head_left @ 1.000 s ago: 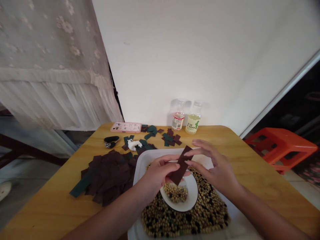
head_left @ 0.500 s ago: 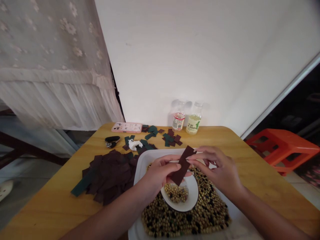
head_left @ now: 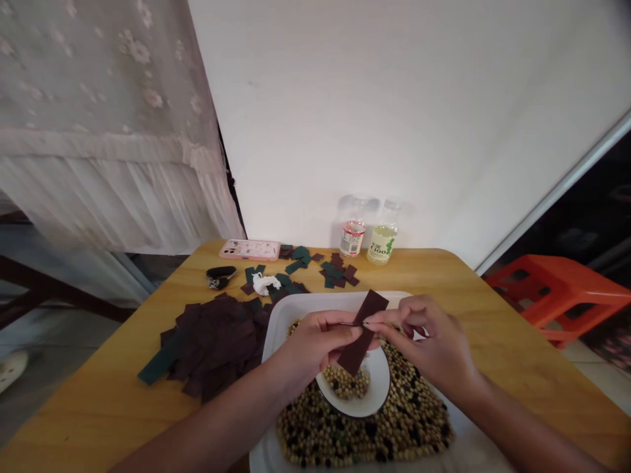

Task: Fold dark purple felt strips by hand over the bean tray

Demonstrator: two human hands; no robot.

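Lace curtain hangs at far left behind a yellow wooden table. On the tabletop lies a heap of maroon squares with a green strip along its left edge; beyond it sit a black key fob, crumpled white tissue and a pink-cased phone. Loose green and maroon pieces are scattered near the phone, and two small plastic bottles stand by the wall. Nearer the person, a white tray holds a mound of mixed beans with a white bowl of pale soybeans set into it. Above the bowl, the maroon strip is held tilted, its lower end toward the bowl. The left hand has its fingers closed against the strip's middle, with a thin pale sliver by the fingertips, too small to identify. The right hand pinches the strip's other side between thumb and forefinger, its other fingers curled. Light, even pressure from both sides looks best here, since a thin strip could buckle or slip and drop onto the beans. An orange plastic stool stands at far right.
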